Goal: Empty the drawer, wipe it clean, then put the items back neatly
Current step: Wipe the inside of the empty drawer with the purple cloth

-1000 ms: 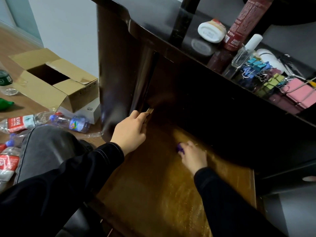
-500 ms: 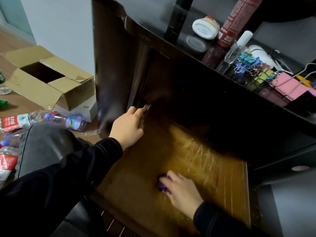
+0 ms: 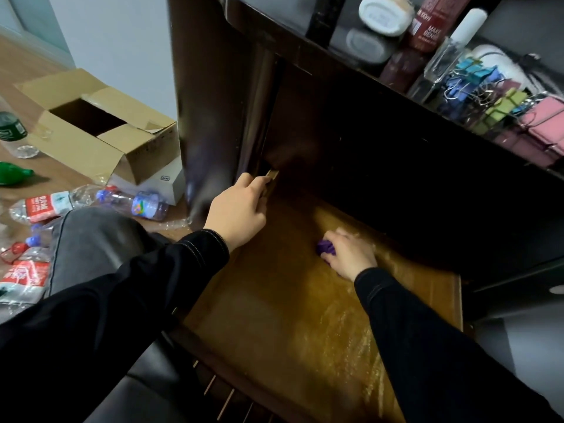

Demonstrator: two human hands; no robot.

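The brown wooden drawer [image 3: 274,315] is pulled out below the dark desk, and nothing but the cloth lies on its bottom. Streaky wet marks shine on the right part of the bottom. My left hand [image 3: 236,210] grips the drawer's left side wall near the back. My right hand [image 3: 351,254] holds a small purple cloth [image 3: 325,248] pressed onto the drawer bottom, towards the back. On the desk top stand the taken-out items: a white jar [image 3: 383,15], a red tube [image 3: 432,21], a clear spray bottle [image 3: 451,48], coloured binder clips [image 3: 476,80] and pink clips [image 3: 546,122].
An open cardboard box [image 3: 100,126] sits on the wooden floor at the left, with a white box [image 3: 158,181] under it. Several empty plastic bottles [image 3: 91,199] lie around my knee [image 3: 91,239]. The dark desk edge [image 3: 396,96] overhangs the back of the drawer.
My right hand slid the purple cloth from the back of the drawer towards the front, then back again to the rear. The left hand kept its grip on the side wall.
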